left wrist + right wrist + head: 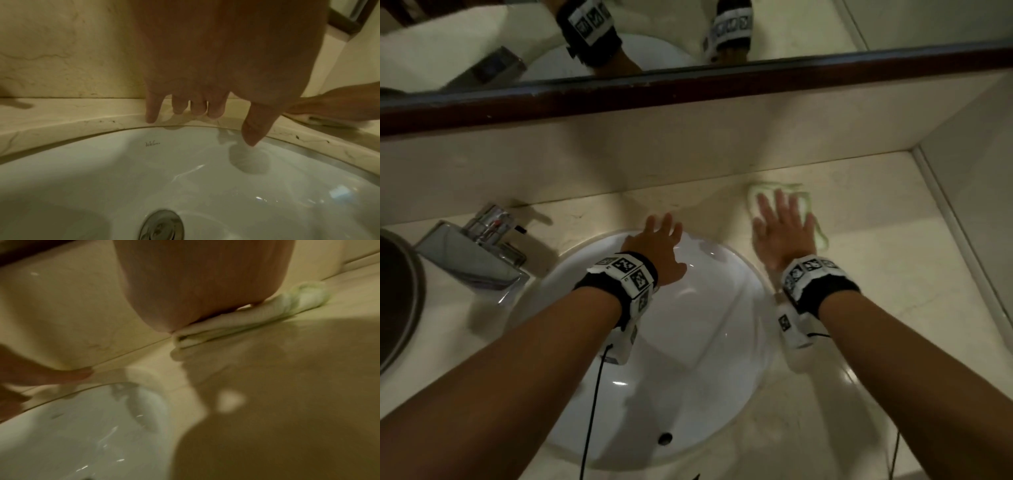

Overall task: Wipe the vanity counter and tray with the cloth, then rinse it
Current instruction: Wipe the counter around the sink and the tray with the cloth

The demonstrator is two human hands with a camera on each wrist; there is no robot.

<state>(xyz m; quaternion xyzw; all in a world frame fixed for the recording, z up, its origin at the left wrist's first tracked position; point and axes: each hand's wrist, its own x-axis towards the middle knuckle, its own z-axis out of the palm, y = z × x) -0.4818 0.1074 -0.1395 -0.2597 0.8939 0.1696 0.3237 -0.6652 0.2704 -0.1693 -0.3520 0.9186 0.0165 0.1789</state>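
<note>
A pale green cloth [815,219] lies flat on the beige vanity counter [893,291], near the back wall to the right of the basin. My right hand [780,219] presses on it with straight, spread fingers; the right wrist view shows the palm [201,288] on the folded cloth [257,318]. My left hand [661,240] hovers over the far rim of the white basin [688,342], fingers relaxed and holding nothing. In the left wrist view its fingers [197,107] hang above the counter strip [82,116] behind the basin [144,178]. No tray is in view.
A chrome faucet [479,246] stands left of the basin. A dark round object [397,298] sits at the far left edge. A mirror with a dark frame [688,89] runs along the back wall. A side wall [979,205] bounds the counter on the right.
</note>
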